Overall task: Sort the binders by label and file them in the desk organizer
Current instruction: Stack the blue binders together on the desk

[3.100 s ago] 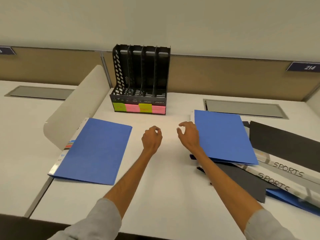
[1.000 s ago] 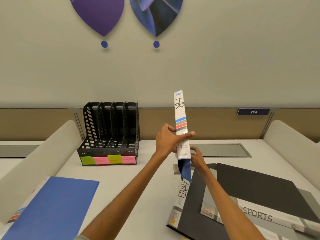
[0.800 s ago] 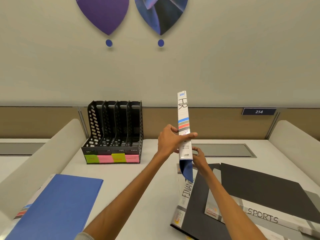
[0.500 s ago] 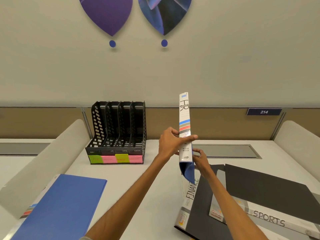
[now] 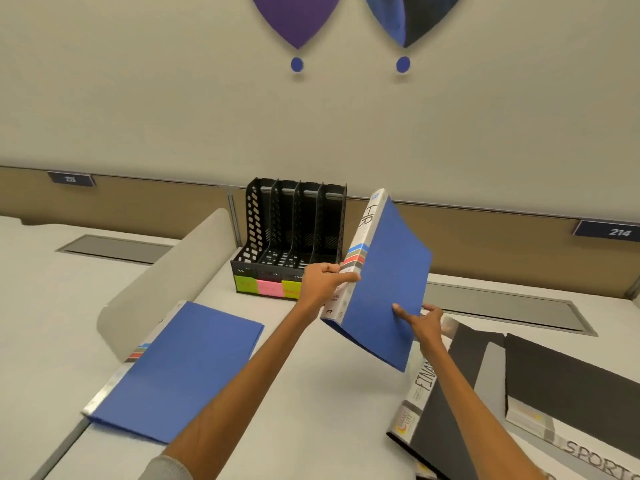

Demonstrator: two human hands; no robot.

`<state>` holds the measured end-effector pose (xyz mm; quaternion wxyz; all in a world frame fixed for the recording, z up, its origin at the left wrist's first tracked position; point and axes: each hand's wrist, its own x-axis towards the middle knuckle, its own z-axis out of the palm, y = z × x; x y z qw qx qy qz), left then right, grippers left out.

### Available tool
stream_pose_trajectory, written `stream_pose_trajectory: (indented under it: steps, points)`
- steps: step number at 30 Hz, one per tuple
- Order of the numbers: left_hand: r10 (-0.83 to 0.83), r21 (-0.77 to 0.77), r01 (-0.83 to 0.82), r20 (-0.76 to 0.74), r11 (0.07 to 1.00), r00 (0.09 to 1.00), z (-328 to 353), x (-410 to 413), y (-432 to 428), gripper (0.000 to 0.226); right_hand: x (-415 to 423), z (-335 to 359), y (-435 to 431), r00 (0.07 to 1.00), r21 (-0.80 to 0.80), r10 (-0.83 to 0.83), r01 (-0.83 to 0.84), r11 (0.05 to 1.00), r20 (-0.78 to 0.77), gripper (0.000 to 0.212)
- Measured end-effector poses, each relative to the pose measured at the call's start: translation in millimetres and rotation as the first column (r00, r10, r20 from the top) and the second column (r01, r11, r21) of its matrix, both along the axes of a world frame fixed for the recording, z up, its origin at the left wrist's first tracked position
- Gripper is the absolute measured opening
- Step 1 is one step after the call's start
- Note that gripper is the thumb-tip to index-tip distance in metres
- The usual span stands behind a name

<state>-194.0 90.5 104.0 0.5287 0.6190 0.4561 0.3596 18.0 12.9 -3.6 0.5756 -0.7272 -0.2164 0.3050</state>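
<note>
Matt blue plastic binder (image 5: pixel 384 282); perforated black plastic organizer (image 5: pixel 291 233).

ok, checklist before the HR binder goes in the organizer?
1. Grip: left hand grips the HR binder at the spine, right hand holds its lower cover: ok.
2. Spine label reads HR: ok.
3. Slots of the desk organizer that show hold nothing: ok.
4. Which slot is HR: sticky notes too blurred to read, partly hidden behind the left hand: cannot tell.
5. Binder upright for a slot: it is tilted: not ok.
</note>
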Motion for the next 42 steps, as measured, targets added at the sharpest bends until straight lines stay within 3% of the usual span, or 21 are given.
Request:
stream_pose_trajectory:
  steps: [6,9,14,17,22,28,38,42]
  points:
    - [0.119,-0.151,-0.118,-0.007,0.981,0.993,-26.3,-86.9,18.1,0.021,-60.7,-14.1,16.8,0.996,-0.081,0.071,-0.066,0.994,0.053,0.107]
    - [0.181,-0.184,-0.181,-0.021,0.966,0.983,-42.6,-131.3,23.8,0.018,-94.3,-25.5,22.6,0.985,-0.141,0.163,-0.154,0.978,0.053,0.094]
    - [0.237,-0.173,-0.252,-0.1,0.952,0.966,-66.9,-196.3,25.5,0.007,-150.4,-40.5,32.9,0.93,-0.139,0.362,-0.35,0.926,0.07,0.055]
    - [0.296,-0.202,-0.326,-0.165,0.924,0.941,-80.4,-235.7,26.1,0.015,-187.5,-46.6,41.5,0.9,-0.17,0.43,-0.414,0.894,0.07,0.065]
    - [0.355,-0.173,-0.385,-0.182,0.906,0.917,-97.5,-296.6,24.4,0.023,-250.3,-61.9,55.2,0.867,-0.3,0.489,-0.444,0.844,0.094,0.084]
    - [0.326,-0.123,-0.367,-0.267,0.922,0.907,-117.0,-351.4,25.6,0.023,-308.7,-85.3,53.9,0.836,-0.412,0.539,-0.456,0.789,0.105,0.086]
    - [0.317,-0.093,-0.38,-0.393,0.92,0.863,-142.6,-383.6,33.3,0.043,-345.4,-95.1,61.3,0.771,-0.517,0.586,-0.406,0.754,0.249,0.086]
    - [0.299,-0.02,-0.368,-0.542,0.93,0.785,-140.7,-395.2,40.9,0.043,-364.7,-97.6,62.8,0.741,-0.518,0.601,-0.402,0.755,0.301,0.087]
